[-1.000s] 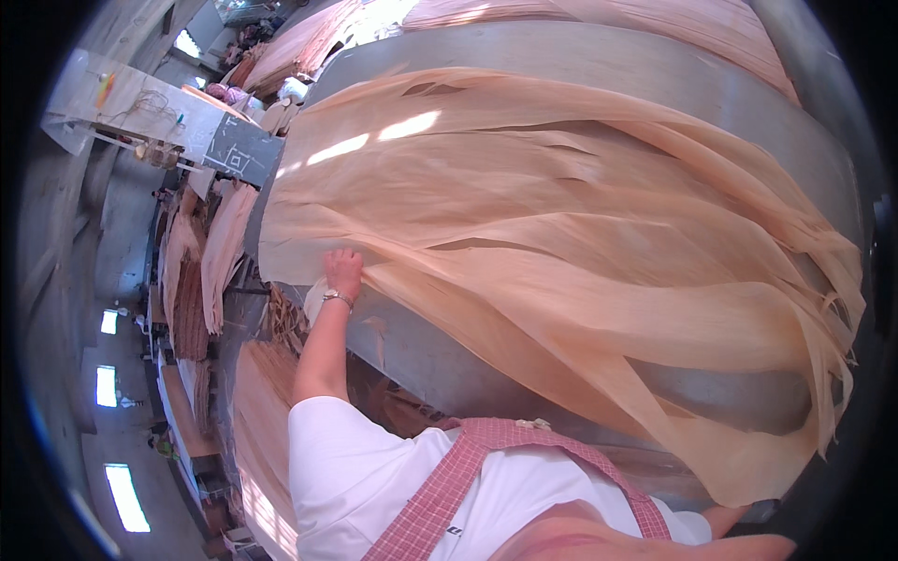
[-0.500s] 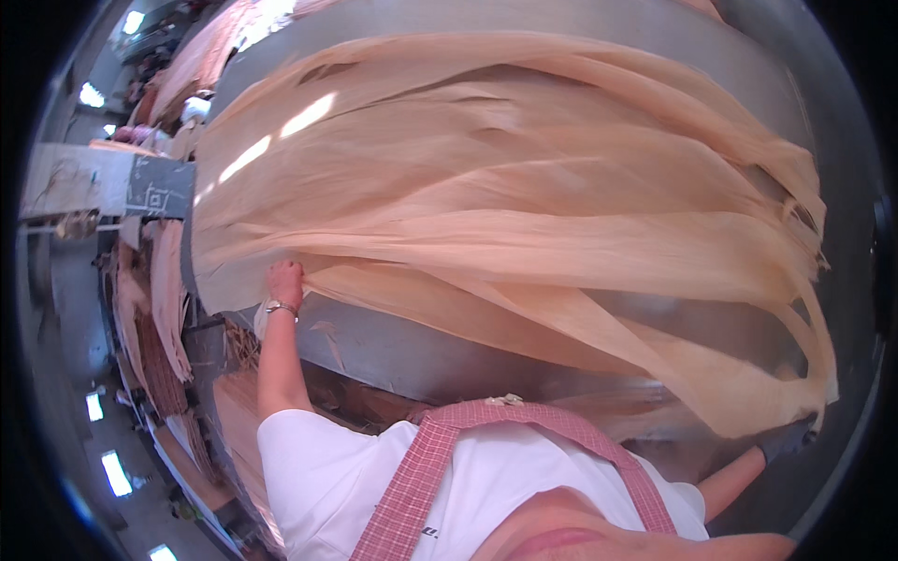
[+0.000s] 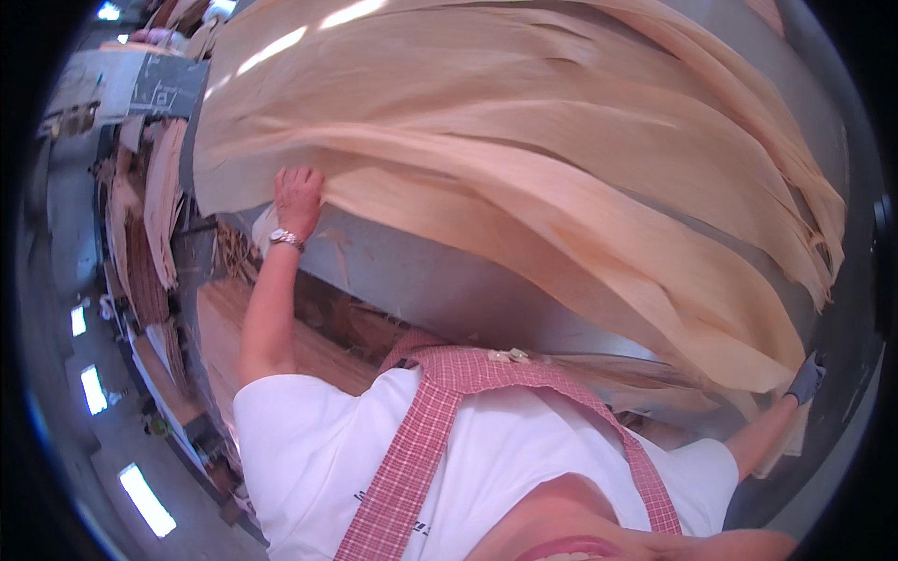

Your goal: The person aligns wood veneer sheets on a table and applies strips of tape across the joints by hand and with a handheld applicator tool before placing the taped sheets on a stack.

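Observation:
Long, thin, pale wood veneer sheets (image 3: 524,178) lie overlapping across a grey metal table (image 3: 440,280). My left hand (image 3: 297,198), a watch on its wrist, grips the near left edge of the lowest veneer sheet. My right hand (image 3: 806,377) wears a grey glove and holds the far right end of the same sheets, at the table's right edge. My white shirt and red checked apron straps (image 3: 449,421) fill the lower part of the view.
Stacks of veneer (image 3: 164,201) and wood scraps (image 3: 234,257) stand to the left below the table. A grey machine housing (image 3: 140,89) sits at the upper left. A flat pile of wood sheets (image 3: 309,346) lies in front of my body.
The veneer sheets have come nearer and now fill more of the view. My left hand keeps hold of the sheet's edge, and my right arm has reached out to its right end.

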`<state>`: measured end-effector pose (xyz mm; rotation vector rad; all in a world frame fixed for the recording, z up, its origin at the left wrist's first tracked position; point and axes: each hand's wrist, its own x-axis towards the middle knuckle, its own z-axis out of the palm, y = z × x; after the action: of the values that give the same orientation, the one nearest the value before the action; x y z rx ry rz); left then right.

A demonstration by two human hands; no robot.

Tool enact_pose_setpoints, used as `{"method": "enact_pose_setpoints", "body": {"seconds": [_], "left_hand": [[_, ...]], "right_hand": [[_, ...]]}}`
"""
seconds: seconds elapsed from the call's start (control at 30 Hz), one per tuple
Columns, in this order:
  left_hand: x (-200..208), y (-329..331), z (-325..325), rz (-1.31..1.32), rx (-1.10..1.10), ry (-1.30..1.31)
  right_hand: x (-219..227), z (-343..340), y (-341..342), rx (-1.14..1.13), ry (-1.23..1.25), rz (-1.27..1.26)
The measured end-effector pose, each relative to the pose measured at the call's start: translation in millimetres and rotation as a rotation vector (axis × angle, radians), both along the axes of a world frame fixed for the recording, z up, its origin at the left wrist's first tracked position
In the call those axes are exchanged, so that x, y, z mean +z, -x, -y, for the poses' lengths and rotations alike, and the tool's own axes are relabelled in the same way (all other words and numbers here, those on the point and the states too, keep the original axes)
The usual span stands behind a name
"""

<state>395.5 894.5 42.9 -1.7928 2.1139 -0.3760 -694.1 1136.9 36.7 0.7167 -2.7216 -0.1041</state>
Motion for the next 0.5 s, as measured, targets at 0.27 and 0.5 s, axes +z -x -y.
{"method": "enact_pose_setpoints", "body": {"seconds": [0.27,0.5], "left_hand": [[-123,-255,-122,-1.042,1.253,0.552],[-224,-411,-128,-2.401,1.593,0.512]], "right_hand": [[89,174,-369,1.064,0.337,0.196],[43,234,-922,1.630,0.105,0.704]]}}
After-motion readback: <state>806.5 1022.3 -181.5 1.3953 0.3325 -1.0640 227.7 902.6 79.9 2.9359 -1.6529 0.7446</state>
